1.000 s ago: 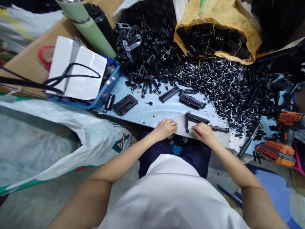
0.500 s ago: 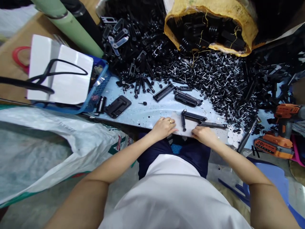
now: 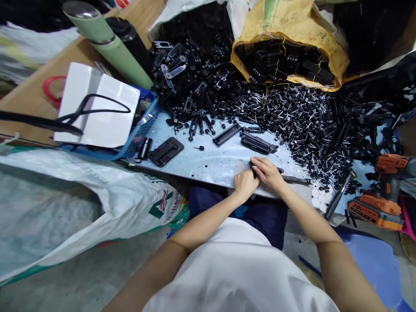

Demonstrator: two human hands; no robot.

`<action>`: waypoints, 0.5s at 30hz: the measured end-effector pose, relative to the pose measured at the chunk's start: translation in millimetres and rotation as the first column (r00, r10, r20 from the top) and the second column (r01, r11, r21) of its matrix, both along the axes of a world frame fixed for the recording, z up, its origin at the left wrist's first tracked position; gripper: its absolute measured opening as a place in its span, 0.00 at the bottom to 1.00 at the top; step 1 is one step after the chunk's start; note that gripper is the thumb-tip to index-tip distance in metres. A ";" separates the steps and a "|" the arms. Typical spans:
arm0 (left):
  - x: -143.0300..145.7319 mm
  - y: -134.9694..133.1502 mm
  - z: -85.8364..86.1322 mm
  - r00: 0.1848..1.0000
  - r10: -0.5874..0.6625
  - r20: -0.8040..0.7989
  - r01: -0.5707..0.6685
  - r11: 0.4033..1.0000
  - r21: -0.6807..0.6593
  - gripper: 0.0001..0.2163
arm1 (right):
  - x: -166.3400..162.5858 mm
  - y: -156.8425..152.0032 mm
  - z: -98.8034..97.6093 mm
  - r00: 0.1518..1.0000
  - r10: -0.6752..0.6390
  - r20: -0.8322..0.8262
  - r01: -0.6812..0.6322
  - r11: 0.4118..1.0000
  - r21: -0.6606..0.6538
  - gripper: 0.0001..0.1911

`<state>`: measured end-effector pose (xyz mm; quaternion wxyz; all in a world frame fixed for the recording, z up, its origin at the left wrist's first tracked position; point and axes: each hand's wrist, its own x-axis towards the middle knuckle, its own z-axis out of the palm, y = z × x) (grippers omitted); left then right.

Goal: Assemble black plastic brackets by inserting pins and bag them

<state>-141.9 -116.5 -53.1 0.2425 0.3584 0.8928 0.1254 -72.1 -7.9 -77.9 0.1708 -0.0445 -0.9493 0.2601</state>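
Observation:
My left hand (image 3: 246,184) is closed in a fist around the short end of a black hinged arm (image 3: 252,165) at the table's front edge. Against it, my right hand (image 3: 268,173) grips the same arm near its joint, fingers bent over the top. Most of the arm is hidden by the hands. A long thin black piece (image 3: 297,180) lies just right of my right hand. Beyond the hands rest a folded black bracket (image 3: 258,143) and a black channel-shaped bar (image 3: 226,134).
Black-headed pins (image 3: 292,117) are heaped at the back right. A yellow sack (image 3: 286,26) of black parts lies behind them. Right are a hammer (image 3: 339,195) and an orange cordless drill (image 3: 378,203). A blue basket (image 3: 130,145) and black rectangular plate (image 3: 166,151) are left.
My left hand has moved right to the hinged arm and closed on it. My right hand has shifted up onto the arm's joint. The view has tilted slightly.

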 end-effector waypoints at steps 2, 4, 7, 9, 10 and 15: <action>-0.7 2.2 -0.2 0.999 0.029 0.021 -0.029 1.000 -0.008 0.17 | 0.7 0.1 -0.4 1.000 0.008 -0.006 -0.008 1.000 -0.013 0.20; -3.2 2.5 0.7 1.000 0.012 0.022 -0.011 1.000 -0.013 0.17 | 0.5 0.1 -1.4 1.000 -0.003 0.004 0.003 1.000 -0.010 0.21; -4.0 1.0 1.8 1.000 -0.022 0.002 0.022 1.000 0.002 0.18 | -2.7 -2.1 -4.0 0.997 -0.054 0.056 0.054 0.998 0.015 0.21; -1.3 -0.6 0.5 1.000 0.007 -0.021 -0.006 1.000 0.012 0.17 | -4.5 -5.4 -4.6 0.992 -0.083 0.095 0.081 0.996 0.028 0.22; -0.1 -2.1 -1.3 0.999 0.015 -0.032 -0.014 1.000 0.018 0.17 | -3.5 -7.0 -4.0 0.991 -0.084 0.103 0.081 0.996 0.036 0.22; -15.1 -12.9 -18.3 0.933 -0.241 -0.265 0.310 0.915 0.259 0.16 | 44.1 1.5 5.5 0.993 -0.114 0.008 0.109 0.965 0.238 0.26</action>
